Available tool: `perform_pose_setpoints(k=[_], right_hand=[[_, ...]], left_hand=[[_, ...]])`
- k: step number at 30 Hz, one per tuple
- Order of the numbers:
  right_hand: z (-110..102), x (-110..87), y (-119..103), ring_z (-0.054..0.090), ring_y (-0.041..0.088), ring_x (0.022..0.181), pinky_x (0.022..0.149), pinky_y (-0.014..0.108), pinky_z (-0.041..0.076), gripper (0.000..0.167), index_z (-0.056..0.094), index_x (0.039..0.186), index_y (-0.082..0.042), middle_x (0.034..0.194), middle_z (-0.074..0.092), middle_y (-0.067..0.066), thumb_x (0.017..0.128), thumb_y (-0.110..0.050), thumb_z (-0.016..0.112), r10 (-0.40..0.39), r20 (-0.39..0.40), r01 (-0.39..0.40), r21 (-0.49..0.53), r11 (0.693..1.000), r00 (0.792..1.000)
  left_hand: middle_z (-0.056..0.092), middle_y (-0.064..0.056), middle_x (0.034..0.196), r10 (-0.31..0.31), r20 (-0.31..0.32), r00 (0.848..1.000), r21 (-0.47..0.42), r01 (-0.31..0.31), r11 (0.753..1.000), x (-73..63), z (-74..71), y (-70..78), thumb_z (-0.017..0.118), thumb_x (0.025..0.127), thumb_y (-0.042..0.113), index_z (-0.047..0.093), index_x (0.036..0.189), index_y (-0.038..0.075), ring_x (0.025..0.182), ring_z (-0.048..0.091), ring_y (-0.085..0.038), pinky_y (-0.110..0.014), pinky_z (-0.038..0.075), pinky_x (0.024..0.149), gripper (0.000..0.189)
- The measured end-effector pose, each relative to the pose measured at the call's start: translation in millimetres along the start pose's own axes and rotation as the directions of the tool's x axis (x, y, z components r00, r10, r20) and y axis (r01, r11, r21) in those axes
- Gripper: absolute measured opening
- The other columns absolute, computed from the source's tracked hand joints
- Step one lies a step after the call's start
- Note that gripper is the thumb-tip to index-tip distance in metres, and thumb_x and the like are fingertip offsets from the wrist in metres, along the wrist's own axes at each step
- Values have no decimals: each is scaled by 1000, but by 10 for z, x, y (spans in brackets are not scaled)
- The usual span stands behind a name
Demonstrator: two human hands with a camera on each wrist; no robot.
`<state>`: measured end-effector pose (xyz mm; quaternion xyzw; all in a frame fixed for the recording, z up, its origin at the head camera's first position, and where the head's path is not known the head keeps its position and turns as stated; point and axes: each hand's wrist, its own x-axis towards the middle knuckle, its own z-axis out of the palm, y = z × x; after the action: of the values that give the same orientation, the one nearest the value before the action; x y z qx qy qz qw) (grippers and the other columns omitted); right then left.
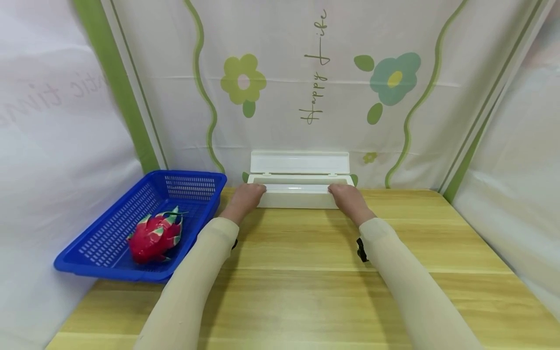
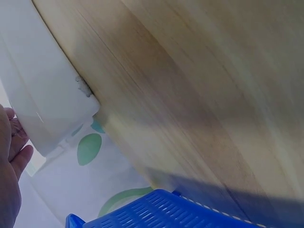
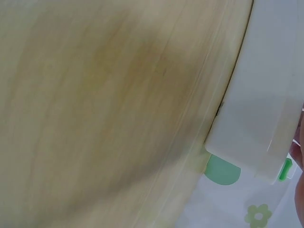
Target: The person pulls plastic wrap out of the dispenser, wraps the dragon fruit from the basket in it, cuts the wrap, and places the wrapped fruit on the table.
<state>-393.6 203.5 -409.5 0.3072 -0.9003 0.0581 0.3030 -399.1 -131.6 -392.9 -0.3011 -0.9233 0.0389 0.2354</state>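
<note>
Left hand [image 1: 247,197], right hand [image 1: 348,198]: grips pinching film [image 1: 296,187] at far white box [image 1: 297,201]. Likely drawing-out step; next calls for even pull.

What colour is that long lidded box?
White; the long lidded box shows best in the head view.
</note>
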Motion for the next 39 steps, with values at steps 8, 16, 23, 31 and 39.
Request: perform_pose_setpoints(k=[8, 16, 23, 31, 39], right_hand=[[-17, -8, -32, 62, 27, 58, 59, 37, 55, 6, 63, 93, 2, 70, 63, 13, 93, -4, 63, -7, -29, 8, 7, 1000, 1000], [-44, -25, -46, 58, 24, 50, 53, 37, 53, 6, 61, 89, 3, 61, 58, 12, 93, 0, 61, -45, -65, 43, -19, 999, 997], [-52, -47, -23, 49, 19, 45, 46, 34, 49, 5, 59, 88, 5, 56, 50, 9, 93, 3, 59, -107, -87, 102, -60, 993, 990], [-94, -92, -12, 30, 13, 44, 38, 30, 37, 16, 50, 78, 2, 51, 31, 0, 90, 3, 60, -210, -147, 198, -93, 976, 967], [-92, -118, 19, 50, 21, 46, 46, 32, 49, 15, 53, 78, 3, 57, 49, 8, 86, 9, 65, -290, -152, 266, -159, 951, 945]], left_hand=[[65, -6, 68, -9, 3, 1000, -9, 9, 1000, -35, -52, 19, 60, 85, -9, 62, 78, 8, 54, 58, -19, -33, 49, 48, 19], [64, -6, 66, -12, -37, 999, -4, 11, 1000, -75, -15, 24, 61, 86, -6, 61, 79, 8, 55, 59, -20, -35, 49, 47, 16], [65, -8, 68, 44, -172, 984, 0, -45, 999, -144, -12, 41, 64, 84, -7, 64, 84, 6, 53, 59, -23, -36, 50, 47, 13], [64, -8, 70, 105, -285, 953, 46, -96, 994, -213, -15, 76, 64, 87, -4, 60, 80, 4, 54, 59, -22, -34, 49, 46, 11], [70, -10, 87, 109, -278, 954, 75, -92, 993, -263, -42, 86, 64, 87, -5, 62, 87, 3, 73, 67, -25, -36, 55, 61, 8]])
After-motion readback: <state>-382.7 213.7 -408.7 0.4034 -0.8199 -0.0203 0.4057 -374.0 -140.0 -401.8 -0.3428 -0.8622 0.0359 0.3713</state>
